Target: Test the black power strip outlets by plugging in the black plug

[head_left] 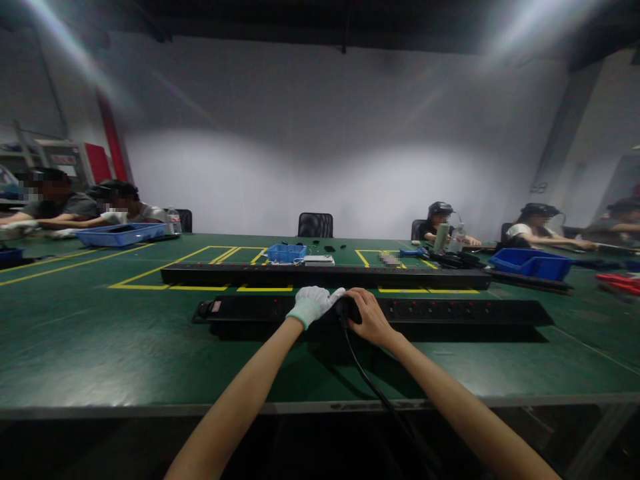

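A long black power strip (240,309) with a row of sockets and small red marks lies across the green table in front of me. My left hand (311,301), in a white glove with a mint cuff, grips the strip near its middle, its thumb stretched toward a black plug (342,312). The bare fingers of my right hand (369,315) are closed around the plug, which sits against the strip's socket face. From it a black cable (367,380) hangs over the front edge of the table. The plug's far side is hidden by my fingers.
Behind lies a second black power strip (320,275). Farther back are a small blue bin (287,253) and a white box (319,261). Larger blue bins stand left (120,235) and right (533,264). Yellow tape marks the green table (100,353). Several people work at both sides.
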A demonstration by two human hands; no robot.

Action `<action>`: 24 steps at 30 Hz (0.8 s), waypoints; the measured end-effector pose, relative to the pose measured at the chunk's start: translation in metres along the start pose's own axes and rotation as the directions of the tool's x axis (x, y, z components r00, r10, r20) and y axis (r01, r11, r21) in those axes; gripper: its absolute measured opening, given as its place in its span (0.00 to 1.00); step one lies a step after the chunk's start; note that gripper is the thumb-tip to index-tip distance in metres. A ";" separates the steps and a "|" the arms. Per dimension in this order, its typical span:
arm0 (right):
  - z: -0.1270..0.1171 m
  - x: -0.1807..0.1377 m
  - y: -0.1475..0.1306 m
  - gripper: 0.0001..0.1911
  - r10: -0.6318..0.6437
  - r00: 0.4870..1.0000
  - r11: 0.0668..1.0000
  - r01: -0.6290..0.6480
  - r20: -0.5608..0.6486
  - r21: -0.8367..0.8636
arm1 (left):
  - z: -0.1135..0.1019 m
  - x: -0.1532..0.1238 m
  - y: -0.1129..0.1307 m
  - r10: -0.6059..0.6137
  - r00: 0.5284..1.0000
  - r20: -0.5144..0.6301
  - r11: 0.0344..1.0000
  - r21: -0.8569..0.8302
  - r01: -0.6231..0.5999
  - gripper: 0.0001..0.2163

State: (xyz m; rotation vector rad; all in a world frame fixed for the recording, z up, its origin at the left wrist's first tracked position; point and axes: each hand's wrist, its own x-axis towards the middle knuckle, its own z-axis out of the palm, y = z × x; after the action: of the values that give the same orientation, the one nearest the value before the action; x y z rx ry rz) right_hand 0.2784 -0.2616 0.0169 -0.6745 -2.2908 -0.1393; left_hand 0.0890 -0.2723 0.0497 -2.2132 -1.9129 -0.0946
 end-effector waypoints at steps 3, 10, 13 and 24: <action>0.001 0.000 0.001 0.32 0.006 1.000 1.000 -0.006 -0.001 0.000 | -0.001 0.001 0.001 -0.025 1.000 -0.003 1.000 -0.012 0.025 0.33; 0.003 -0.001 0.003 0.39 0.014 1.000 1.000 -0.014 -0.002 0.024 | 0.000 0.002 0.000 -0.033 0.999 -0.008 0.999 -0.027 0.033 0.36; 0.004 -0.001 0.003 0.39 0.013 1.000 1.000 -0.013 0.004 0.007 | -0.001 0.000 0.000 -0.012 1.000 -0.004 1.000 -0.027 0.012 0.33; 0.005 -0.001 0.003 0.36 -0.003 1.000 1.000 0.003 0.015 -0.016 | -0.005 -0.002 0.000 0.013 1.000 0.008 0.999 -0.037 -0.013 0.29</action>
State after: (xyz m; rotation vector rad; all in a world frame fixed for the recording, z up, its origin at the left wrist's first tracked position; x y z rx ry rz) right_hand 0.2777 -0.2581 0.0121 -0.6826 -2.3071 -0.1550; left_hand 0.0886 -0.2755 0.0540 -2.2530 -1.9155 -0.1194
